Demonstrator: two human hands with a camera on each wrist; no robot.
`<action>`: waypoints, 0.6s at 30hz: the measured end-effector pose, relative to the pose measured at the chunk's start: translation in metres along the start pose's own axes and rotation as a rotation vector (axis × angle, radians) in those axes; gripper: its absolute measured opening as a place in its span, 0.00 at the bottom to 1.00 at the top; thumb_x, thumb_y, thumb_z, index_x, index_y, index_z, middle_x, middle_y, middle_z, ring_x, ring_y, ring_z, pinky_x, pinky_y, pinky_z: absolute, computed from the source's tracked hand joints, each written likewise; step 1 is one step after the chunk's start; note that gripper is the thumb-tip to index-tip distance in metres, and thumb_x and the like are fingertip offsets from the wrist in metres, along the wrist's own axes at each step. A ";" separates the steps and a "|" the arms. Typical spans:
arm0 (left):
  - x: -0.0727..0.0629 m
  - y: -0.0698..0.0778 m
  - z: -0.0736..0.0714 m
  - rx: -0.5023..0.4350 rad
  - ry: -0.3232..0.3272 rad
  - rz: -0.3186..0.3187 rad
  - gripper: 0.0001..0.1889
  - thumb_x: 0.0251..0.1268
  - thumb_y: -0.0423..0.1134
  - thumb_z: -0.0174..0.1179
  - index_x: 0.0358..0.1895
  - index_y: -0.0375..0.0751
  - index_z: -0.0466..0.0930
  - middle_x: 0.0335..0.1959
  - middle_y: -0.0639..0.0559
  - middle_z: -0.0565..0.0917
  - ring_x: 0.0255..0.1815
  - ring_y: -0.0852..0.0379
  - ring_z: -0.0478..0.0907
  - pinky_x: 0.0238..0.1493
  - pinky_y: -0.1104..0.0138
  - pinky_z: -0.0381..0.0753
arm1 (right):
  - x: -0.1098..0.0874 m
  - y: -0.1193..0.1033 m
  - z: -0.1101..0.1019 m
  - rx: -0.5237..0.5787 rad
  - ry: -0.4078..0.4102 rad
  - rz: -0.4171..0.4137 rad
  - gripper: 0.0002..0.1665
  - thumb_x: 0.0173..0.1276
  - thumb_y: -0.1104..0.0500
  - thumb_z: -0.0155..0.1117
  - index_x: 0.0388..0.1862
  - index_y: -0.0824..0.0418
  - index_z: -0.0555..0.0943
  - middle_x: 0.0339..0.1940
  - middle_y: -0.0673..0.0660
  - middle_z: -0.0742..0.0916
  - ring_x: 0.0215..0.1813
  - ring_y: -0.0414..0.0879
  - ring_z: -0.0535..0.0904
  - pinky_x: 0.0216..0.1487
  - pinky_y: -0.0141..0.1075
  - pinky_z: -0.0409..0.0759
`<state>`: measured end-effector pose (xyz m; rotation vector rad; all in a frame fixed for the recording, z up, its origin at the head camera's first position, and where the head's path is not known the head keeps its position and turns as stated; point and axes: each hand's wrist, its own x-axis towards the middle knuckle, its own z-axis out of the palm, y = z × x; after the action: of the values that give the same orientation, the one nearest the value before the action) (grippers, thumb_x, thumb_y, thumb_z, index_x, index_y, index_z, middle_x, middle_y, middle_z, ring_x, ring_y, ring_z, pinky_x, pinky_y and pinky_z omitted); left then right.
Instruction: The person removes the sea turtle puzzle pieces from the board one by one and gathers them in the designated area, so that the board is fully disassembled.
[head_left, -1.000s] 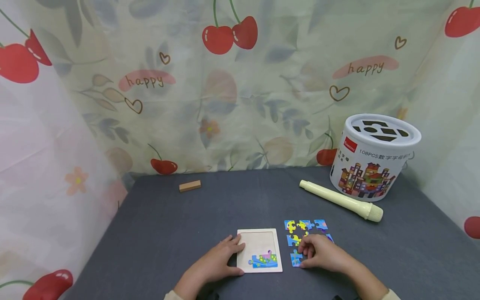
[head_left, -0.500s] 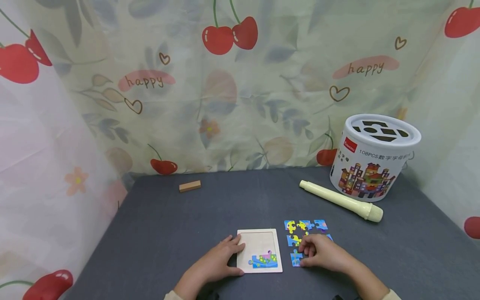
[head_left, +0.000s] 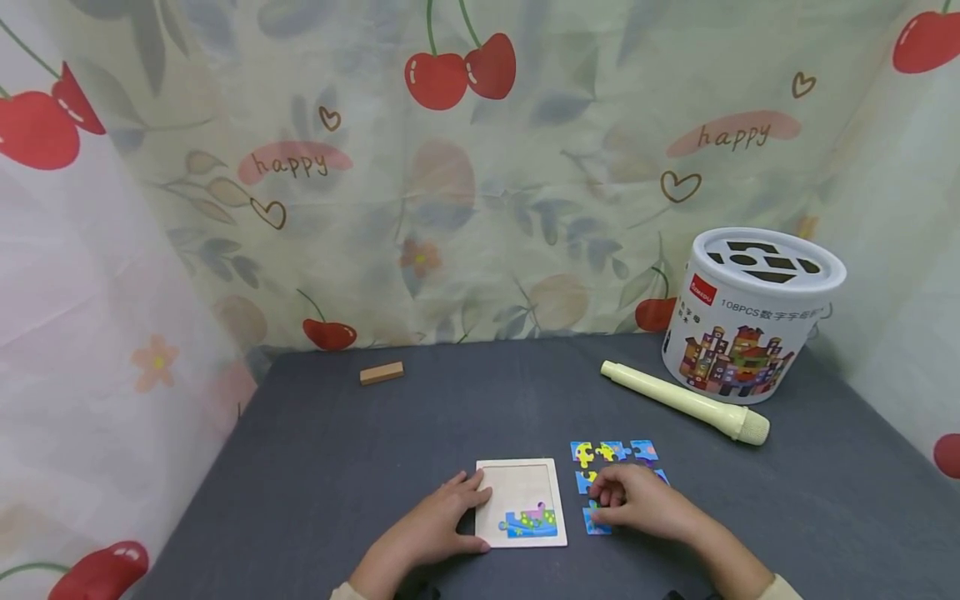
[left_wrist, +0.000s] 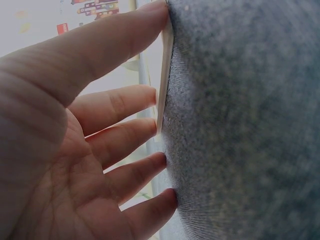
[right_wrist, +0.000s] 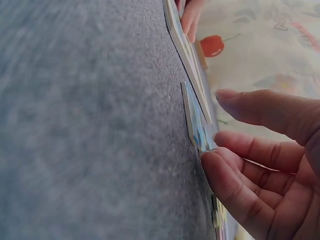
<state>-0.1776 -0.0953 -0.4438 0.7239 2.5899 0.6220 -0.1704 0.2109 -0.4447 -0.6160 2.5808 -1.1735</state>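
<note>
My left hand (head_left: 446, 518) rests at the left side of a square wooden puzzle tray (head_left: 510, 492), its fingers extended and spread, thumb at the near left corner. In the left wrist view the fingertips lie along the tray's thin edge (left_wrist: 164, 85). A few joined puzzle pieces (head_left: 528, 525) fill the tray's lower right corner. To the right, my right hand (head_left: 641, 502) hovers low with fingers loosely bent, thumb over a blue puzzle piece (head_left: 597, 525). In the right wrist view that piece (right_wrist: 192, 112) lies flat, thumb and forefinger apart beside it. The hand partly hides other pieces.
Several loose pieces (head_left: 611, 451) lie in rows beyond my right hand. A cream toy microphone (head_left: 682, 400) lies behind them, beside a white block bucket (head_left: 738, 333). A small wooden block (head_left: 382, 373) sits at the back left. A patterned curtain (head_left: 480, 250) borders the table.
The right thumb has shifted left over the blue puzzle piece, and the right fingers have moved slightly. The left hand and the tray stay in place.
</note>
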 end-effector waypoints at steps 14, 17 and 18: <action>-0.001 0.004 -0.002 -0.012 -0.013 -0.021 0.36 0.50 0.52 0.68 0.64 0.46 0.70 0.71 0.48 0.62 0.73 0.42 0.54 0.66 0.45 0.61 | 0.026 -0.022 0.012 0.002 -0.055 -0.032 0.13 0.53 0.58 0.72 0.35 0.63 0.80 0.30 0.52 0.81 0.27 0.34 0.72 0.29 0.28 0.73; -0.002 0.004 -0.003 -0.017 -0.014 -0.033 0.36 0.50 0.52 0.68 0.64 0.46 0.70 0.71 0.49 0.62 0.73 0.42 0.54 0.66 0.45 0.60 | 0.033 -0.027 0.016 -0.001 -0.072 -0.060 0.13 0.53 0.59 0.72 0.35 0.64 0.80 0.29 0.53 0.82 0.26 0.33 0.72 0.28 0.27 0.73; -0.001 0.004 -0.003 -0.016 -0.013 -0.037 0.36 0.49 0.52 0.68 0.64 0.46 0.70 0.71 0.49 0.63 0.73 0.42 0.54 0.66 0.45 0.60 | 0.035 -0.028 0.017 -0.002 -0.077 -0.069 0.13 0.53 0.59 0.72 0.35 0.64 0.80 0.29 0.53 0.81 0.26 0.32 0.72 0.28 0.27 0.73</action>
<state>-0.1762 -0.0939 -0.4394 0.6713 2.5775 0.6241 -0.1869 0.1670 -0.4360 -0.7414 2.5157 -1.1443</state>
